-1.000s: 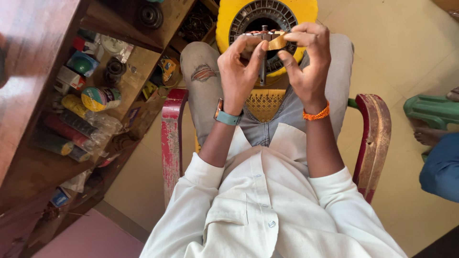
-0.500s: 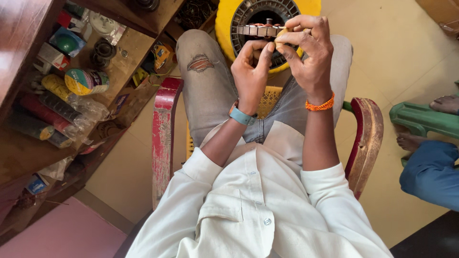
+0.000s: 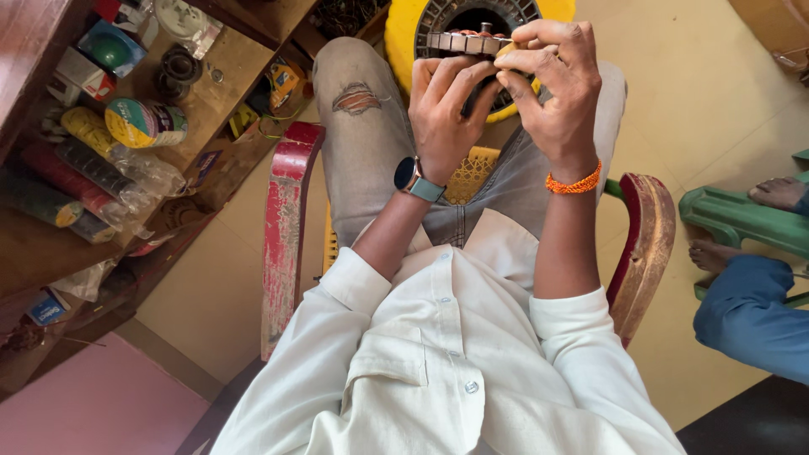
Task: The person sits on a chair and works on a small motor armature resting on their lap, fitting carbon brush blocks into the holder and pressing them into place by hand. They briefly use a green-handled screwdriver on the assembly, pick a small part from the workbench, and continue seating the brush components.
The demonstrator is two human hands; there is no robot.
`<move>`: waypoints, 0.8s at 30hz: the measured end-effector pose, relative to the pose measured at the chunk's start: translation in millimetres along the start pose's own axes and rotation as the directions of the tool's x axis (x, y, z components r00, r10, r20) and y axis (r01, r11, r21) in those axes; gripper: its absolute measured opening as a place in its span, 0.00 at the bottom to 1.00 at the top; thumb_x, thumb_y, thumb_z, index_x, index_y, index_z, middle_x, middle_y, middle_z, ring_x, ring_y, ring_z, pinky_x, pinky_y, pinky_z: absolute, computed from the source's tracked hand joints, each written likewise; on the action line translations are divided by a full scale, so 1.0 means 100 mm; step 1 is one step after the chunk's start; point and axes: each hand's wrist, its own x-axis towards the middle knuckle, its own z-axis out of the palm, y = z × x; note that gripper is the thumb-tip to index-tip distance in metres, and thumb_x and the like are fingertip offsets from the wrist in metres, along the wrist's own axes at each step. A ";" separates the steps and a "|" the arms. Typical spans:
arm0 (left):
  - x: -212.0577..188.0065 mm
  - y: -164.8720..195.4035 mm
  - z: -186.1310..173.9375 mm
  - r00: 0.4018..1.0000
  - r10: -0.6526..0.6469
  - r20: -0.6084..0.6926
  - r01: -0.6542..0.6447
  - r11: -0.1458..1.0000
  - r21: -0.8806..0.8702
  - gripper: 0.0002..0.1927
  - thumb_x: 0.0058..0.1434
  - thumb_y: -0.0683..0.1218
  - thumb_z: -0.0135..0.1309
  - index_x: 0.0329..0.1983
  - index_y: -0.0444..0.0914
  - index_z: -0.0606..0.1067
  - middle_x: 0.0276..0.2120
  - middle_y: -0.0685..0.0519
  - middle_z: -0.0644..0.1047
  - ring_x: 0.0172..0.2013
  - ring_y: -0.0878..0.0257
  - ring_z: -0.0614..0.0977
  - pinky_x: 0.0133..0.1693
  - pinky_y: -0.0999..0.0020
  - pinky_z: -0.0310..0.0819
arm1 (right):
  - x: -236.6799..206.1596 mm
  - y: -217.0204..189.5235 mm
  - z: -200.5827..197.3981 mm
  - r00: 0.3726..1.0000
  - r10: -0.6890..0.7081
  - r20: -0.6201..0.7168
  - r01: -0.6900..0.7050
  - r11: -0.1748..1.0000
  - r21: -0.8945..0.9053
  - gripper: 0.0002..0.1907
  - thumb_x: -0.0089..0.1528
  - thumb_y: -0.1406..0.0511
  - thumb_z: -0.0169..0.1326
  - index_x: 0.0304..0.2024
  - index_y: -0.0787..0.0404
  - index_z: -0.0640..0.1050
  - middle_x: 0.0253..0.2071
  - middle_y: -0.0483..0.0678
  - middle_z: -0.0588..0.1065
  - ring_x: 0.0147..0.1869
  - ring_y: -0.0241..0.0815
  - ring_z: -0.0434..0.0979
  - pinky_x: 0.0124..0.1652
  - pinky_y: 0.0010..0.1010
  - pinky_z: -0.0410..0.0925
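I sit in a chair and hold up a round slotted metal core [image 3: 468, 41] with a short shaft sticking out of its top, in front of my knees. My left hand [image 3: 447, 109], with a watch on its wrist, grips the core from below with the fingers curled up around it. My right hand [image 3: 552, 80], with an orange thread band at the wrist, pinches the core's right end, where a small yellowish piece shows between the fingertips. Behind the core, on the floor, lies a yellow round housing [image 3: 404, 34] with a dark ribbed inside.
Wooden shelves [image 3: 227, 67] at the left hold tape rolls, tubes, small boxes and a round dial. The chair has worn red armrests [image 3: 282, 227] on both sides. At the right are another person's bare feet [image 3: 779, 194], a blue-clad leg and a green plastic stool [image 3: 737, 223].
Both hands have stayed on the metal core with only small finger shifts. The view has shifted, so the hands and shelves sit a little differently in the frame.
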 end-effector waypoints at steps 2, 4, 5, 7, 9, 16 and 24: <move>-0.02 0.00 0.03 1.000 -0.011 -0.017 0.012 1.000 0.021 0.14 0.60 0.41 0.66 0.48 0.44 0.78 0.44 0.58 0.77 0.47 0.56 0.74 0.51 0.63 0.71 | 0.01 0.00 0.01 1.000 -0.019 0.003 0.019 1.000 -0.025 0.13 0.64 0.75 0.69 0.48 0.59 0.82 0.55 0.45 0.73 0.55 0.42 0.72 0.54 0.32 0.70; -0.03 -0.01 0.02 1.000 -0.009 -0.027 0.010 1.000 0.030 0.13 0.62 0.41 0.65 0.48 0.44 0.78 0.45 0.58 0.77 0.48 0.56 0.73 0.51 0.64 0.71 | 0.02 0.01 0.02 0.999 -0.032 0.001 0.032 0.999 -0.040 0.14 0.63 0.76 0.68 0.48 0.59 0.82 0.57 0.45 0.74 0.54 0.43 0.71 0.53 0.32 0.70; -0.03 -0.02 0.00 1.000 -0.002 -0.026 0.003 1.000 0.027 0.13 0.62 0.40 0.64 0.49 0.44 0.78 0.46 0.58 0.76 0.49 0.56 0.73 0.51 0.64 0.71 | 0.03 0.01 0.03 0.999 -0.038 0.003 0.038 0.998 -0.048 0.14 0.63 0.76 0.68 0.48 0.59 0.82 0.56 0.45 0.74 0.54 0.44 0.71 0.53 0.32 0.70; 0.00 -0.05 -0.07 0.999 0.033 -0.024 -0.033 0.999 0.023 0.14 0.63 0.40 0.64 0.51 0.45 0.78 0.49 0.57 0.75 0.51 0.56 0.73 0.53 0.63 0.70 | 0.04 0.02 0.02 0.999 -0.048 0.006 0.049 0.997 -0.061 0.13 0.63 0.75 0.68 0.48 0.59 0.82 0.55 0.44 0.74 0.55 0.44 0.71 0.53 0.32 0.70; 0.09 -0.12 -0.14 0.996 0.089 -0.020 -0.088 0.996 0.020 0.16 0.64 0.41 0.64 0.54 0.44 0.77 0.52 0.55 0.73 0.54 0.55 0.72 0.57 0.60 0.69 | 0.04 0.02 0.02 0.998 -0.055 0.008 0.056 0.996 -0.069 0.13 0.64 0.75 0.68 0.48 0.59 0.82 0.55 0.45 0.74 0.55 0.44 0.71 0.53 0.32 0.70; 0.44 -0.39 -0.32 0.928 0.282 0.244 -0.260 0.958 -0.120 0.19 0.62 0.45 0.68 0.56 0.43 0.77 0.54 0.56 0.74 0.58 0.54 0.73 0.60 0.57 0.67 | 0.02 0.00 -0.01 0.999 -0.050 0.017 0.051 0.997 -0.065 0.11 0.65 0.74 0.68 0.49 0.60 0.82 0.57 0.45 0.74 0.55 0.45 0.72 0.54 0.33 0.70; 0.56 -0.46 -0.25 0.911 0.314 0.267 -0.288 0.949 -0.132 0.17 0.62 0.45 0.69 0.52 0.44 0.78 0.49 0.58 0.77 0.50 0.56 0.77 0.51 0.59 0.71 | 0.03 0.05 -0.01 0.997 -0.080 -0.004 0.080 0.995 -0.056 0.17 0.68 0.72 0.69 0.56 0.60 0.78 0.56 0.47 0.76 0.60 0.48 0.74 0.57 0.36 0.70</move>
